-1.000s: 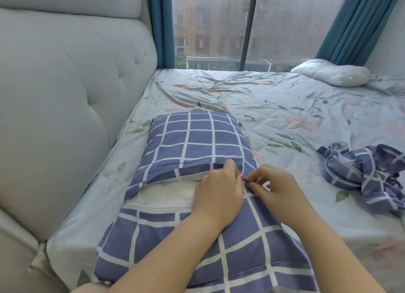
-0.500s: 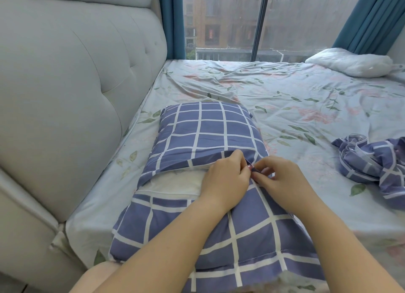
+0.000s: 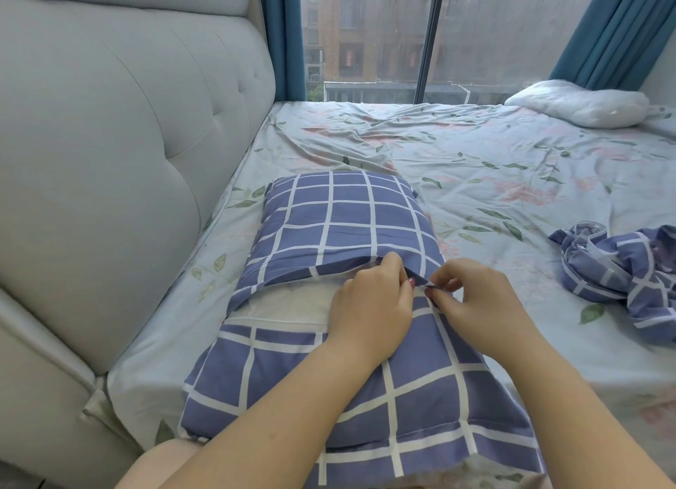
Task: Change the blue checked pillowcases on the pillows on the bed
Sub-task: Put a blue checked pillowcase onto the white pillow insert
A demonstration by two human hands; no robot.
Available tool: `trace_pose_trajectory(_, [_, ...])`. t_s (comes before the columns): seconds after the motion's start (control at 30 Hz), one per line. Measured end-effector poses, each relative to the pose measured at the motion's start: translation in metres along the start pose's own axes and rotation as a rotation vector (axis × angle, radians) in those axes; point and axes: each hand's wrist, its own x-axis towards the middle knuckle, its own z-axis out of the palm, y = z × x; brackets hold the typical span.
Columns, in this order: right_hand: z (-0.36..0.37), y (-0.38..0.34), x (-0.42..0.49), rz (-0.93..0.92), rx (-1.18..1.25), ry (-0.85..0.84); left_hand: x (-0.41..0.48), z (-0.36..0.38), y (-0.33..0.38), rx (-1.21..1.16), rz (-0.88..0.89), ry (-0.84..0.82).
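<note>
Both hands pinch the blue checked pillowcase point(image 3: 340, 225) at its opening: left hand point(image 3: 369, 313), right hand point(image 3: 479, 298). White pillow point(image 3: 289, 302) shows inside the opening.

Grey tufted headboard point(image 3: 109, 140), big window point(image 3: 365, 34) w/ teal curtains point(image 3: 614, 27) — dull daylight.

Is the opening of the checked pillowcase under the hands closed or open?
Open: the white pillow shows through the gap in the checked pillowcase; left hand and right hand pinch its edges at the right end.
</note>
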Motion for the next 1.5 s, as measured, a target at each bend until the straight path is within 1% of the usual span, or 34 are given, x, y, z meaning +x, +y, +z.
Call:
trace_pose_trajectory(0.07, [0.000,-0.006,0.001,-0.043,0.081,0.004,-0.001,-0.001,-0.001,-0.047,0.023,0.019])
trace_pose_trajectory(0.13, [0.002,-0.009,0.001,-0.079,0.125,-0.046,-0.001,-0.001,-0.004,-0.100,0.020,0.022])
trace_pose_trajectory(0.23, [0.004,-0.008,0.004,-0.082,0.101,-0.066,-0.001,-0.002,-0.008,-0.110,-0.001,0.015])
trace_pose_trajectory(0.33, [0.006,-0.005,0.005,-0.110,0.023,-0.036,-0.002,-0.003,-0.008,-0.085,-0.007,0.035])
trace_pose_trajectory(0.43, [0.006,-0.004,0.004,-0.138,-0.006,-0.003,0.000,-0.006,-0.007,-0.101,-0.056,0.055])
trace_pose_trajectory(0.63, [0.001,0.004,0.005,-0.058,-0.083,-0.007,-0.004,-0.009,-0.005,-0.103,-0.117,0.067])
trace_pose_trajectory(0.73, [-0.002,0.002,0.002,-0.045,-0.008,-0.027,-0.005,-0.013,-0.007,-0.123,-0.123,0.088])
trace_pose_trajectory(0.87, [0.001,-0.009,0.001,-0.078,0.127,-0.108,-0.007,-0.018,-0.008,-0.253,-0.127,0.073])
trace_pose_trajectory(0.93, [0.006,-0.014,0.002,-0.099,0.150,-0.084,-0.009,-0.020,-0.009,-0.270,-0.127,0.075])
trace_pose_trajectory(1.03, [0.011,-0.019,0.003,-0.120,0.137,-0.030,-0.010,-0.021,-0.013,-0.264,-0.136,0.090])
trace_pose_trajectory(1.2, [0.004,-0.014,0.004,-0.107,0.035,-0.043,-0.014,-0.024,-0.017,-0.214,-0.144,0.098])
trace_pose_trajectory(1.33, [0.001,-0.010,0.003,-0.107,0.031,-0.030,-0.016,-0.029,-0.018,-0.214,-0.147,0.110])
trace_pose_trajectory(1.5, [0.012,-0.019,-0.001,-0.211,0.078,-0.054,-0.017,-0.034,-0.017,-0.255,-0.095,0.100])
